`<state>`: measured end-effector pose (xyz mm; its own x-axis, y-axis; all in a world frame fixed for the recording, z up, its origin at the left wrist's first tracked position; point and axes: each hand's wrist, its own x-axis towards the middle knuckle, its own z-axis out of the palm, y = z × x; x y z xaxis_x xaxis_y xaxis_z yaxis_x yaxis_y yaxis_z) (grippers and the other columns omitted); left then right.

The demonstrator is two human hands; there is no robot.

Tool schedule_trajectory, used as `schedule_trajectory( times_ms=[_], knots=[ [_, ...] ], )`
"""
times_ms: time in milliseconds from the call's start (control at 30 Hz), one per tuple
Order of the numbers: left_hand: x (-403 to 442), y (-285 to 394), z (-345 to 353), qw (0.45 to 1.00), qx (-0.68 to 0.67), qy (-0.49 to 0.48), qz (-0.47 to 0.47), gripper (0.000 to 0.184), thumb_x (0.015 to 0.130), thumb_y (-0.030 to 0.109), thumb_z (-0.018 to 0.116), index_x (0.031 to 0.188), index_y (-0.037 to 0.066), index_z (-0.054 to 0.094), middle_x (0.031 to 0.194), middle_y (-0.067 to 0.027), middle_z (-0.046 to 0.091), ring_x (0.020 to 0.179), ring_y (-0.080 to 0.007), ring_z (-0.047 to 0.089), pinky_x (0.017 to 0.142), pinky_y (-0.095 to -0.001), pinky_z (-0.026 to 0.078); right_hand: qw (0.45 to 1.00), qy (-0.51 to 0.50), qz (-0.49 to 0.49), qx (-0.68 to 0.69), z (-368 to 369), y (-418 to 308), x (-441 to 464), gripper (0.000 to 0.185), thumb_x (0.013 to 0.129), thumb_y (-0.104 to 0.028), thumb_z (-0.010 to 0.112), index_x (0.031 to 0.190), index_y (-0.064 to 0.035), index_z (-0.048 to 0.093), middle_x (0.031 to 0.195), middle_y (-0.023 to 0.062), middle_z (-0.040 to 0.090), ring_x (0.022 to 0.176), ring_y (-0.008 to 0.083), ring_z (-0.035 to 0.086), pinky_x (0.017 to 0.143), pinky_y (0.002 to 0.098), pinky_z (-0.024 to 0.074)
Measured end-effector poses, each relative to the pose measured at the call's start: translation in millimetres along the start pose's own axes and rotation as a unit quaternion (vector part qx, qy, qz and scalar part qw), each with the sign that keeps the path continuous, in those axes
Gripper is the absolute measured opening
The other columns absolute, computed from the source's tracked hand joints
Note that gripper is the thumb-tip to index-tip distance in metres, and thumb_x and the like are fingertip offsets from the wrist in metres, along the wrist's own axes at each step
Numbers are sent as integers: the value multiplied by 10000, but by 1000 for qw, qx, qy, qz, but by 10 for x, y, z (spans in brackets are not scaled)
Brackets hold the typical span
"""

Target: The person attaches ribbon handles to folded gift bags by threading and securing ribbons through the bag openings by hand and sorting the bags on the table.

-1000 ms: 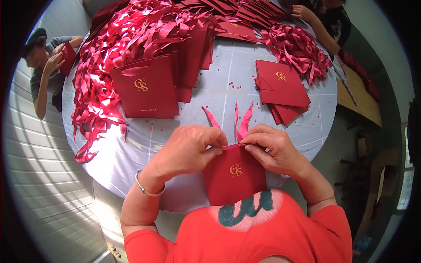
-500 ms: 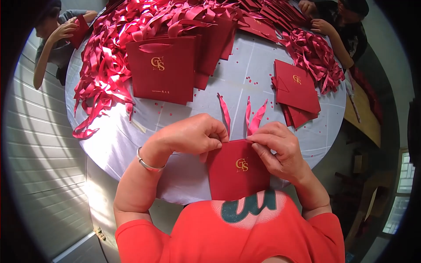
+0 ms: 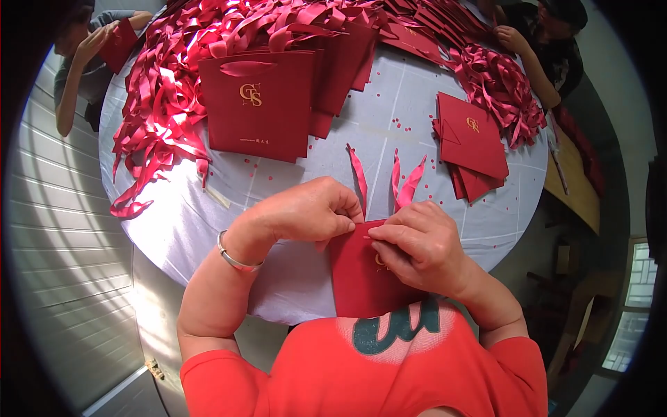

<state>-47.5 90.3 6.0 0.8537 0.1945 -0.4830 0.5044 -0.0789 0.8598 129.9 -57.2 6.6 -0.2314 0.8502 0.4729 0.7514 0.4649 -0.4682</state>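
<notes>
A red paper bag (image 3: 365, 274) with a gold logo lies against my shirt at the table's near edge. My left hand (image 3: 323, 212), with a bracelet on its wrist, pinches the bag's upper left corner. Over the bag's upper part is my right hand (image 3: 420, 243), thumb and finger closed on a small pink ribbon end; it partly covers the logo. Pink ribbon ends (image 3: 410, 182) stand up beyond the bag's top edge, and another ribbon end (image 3: 358, 174) rises beside my left fingers.
Finished-looking red bags (image 3: 257, 118) stand at the left beside heaped ribbons (image 3: 167, 104). Flat bags (image 3: 472, 139) and another ribbon pile (image 3: 497, 97) lie right. Red dots are scattered on the white tablecloth (image 3: 278, 292). Co-workers sit at far left (image 3: 87, 83) and far right (image 3: 556, 55).
My right hand has moved left from the bag's top right corner onto its upper front, now covering part of the logo. My left hand stays at the upper left corner. The view has shifted.
</notes>
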Motion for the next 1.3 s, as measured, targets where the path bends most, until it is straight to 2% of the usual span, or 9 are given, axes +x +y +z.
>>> schedule_trajectory(
  times_ms=[500, 733, 833, 933, 1033, 1100, 1133, 1200, 1300],
  knots=[
    [-34, 38, 46, 999, -2, 43, 5, 77, 890, 36, 622, 915, -7, 680, 661, -23, 613, 535, -86, 559, 515, -266, 447, 997, -29, -29, -65, 93, -52, 20, 238, 649, 0, 775, 859, -50, 674, 806, 63, 647, 729, 235, 621, 666, 347, 492],
    [-59, 67, 78, 998, -25, 55, 9, 84, 877, 22, 613, 903, -16, 683, 666, -29, 628, 535, -87, 566, 508, -263, 443, 970, -104, -59, -213, 135, -306, 162, 135, 648, -38, 665, 727, -52, 556, 714, 89, 542, 655, 257, 533, 630, 379, 450],
    [-70, 78, 84, 996, -58, 65, 14, 137, 798, -16, 568, 847, -62, 687, 640, -97, 633, 530, -137, 588, 515, -304, 474, 966, -142, -26, -213, 133, -274, 254, 122, 677, -56, 692, 757, -41, 601, 733, 101, 584, 686, 281, 587, 630, 395, 473],
    [-102, 102, 72, 997, -43, 62, 12, 143, 795, -23, 563, 847, -69, 688, 651, -108, 646, 539, -142, 608, 517, -306, 477, 965, -225, 130, -46, -8, -181, 366, 81, 753, -106, 738, 787, -58, 682, 788, 90, 666, 758, 304, 661, 636, 401, 526],
    [-94, 62, 88, 997, -43, 46, 35, 100, 852, 7, 591, 877, -30, 680, 669, -42, 647, 558, -99, 606, 517, -270, 464, 978, -178, 103, -30, -27, -137, 337, 98, 757, -112, 757, 802, -50, 696, 765, 103, 659, 706, 308, 646, 639, 391, 528],
    [-126, 116, 77, 998, -28, 47, 30, 104, 847, -2, 591, 929, -31, 650, 682, -45, 663, 573, -107, 629, 527, -272, 476, 972, -179, 114, 106, -155, 4, 379, 140, 789, -133, 778, 870, -40, 710, 767, 91, 673, 702, 226, 664, 645, 337, 524],
    [-133, 124, 84, 998, -26, 44, 32, 104, 847, -2, 591, 929, -31, 650, 682, -45, 663, 573, -107, 629, 527, -272, 476, 928, -217, 224, 205, -276, 1, 420, 139, 868, -138, 741, 932, -20, 709, 819, 57, 700, 758, 119, 654, 681, 272, 510],
    [-148, 130, 114, 997, -20, 72, 35, 166, 832, -12, 610, 998, -13, 611, 689, -49, 672, 575, -113, 639, 537, -268, 482, 886, -220, 310, 267, -394, 94, 501, 205, 880, -165, 709, 968, 20, 706, 858, 117, 731, 812, 169, 698, 739, 308, 532],
    [-156, 151, 121, 996, 39, 62, 59, 235, 816, -7, 660, 1034, 9, 576, 704, -61, 688, 584, -99, 630, 543, -262, 479, 875, -253, 313, 268, -427, 271, 507, 177, 910, -121, 637, 998, 18, 703, 882, 96, 736, 838, 158, 689, 761, 313, 532]
  ],
)
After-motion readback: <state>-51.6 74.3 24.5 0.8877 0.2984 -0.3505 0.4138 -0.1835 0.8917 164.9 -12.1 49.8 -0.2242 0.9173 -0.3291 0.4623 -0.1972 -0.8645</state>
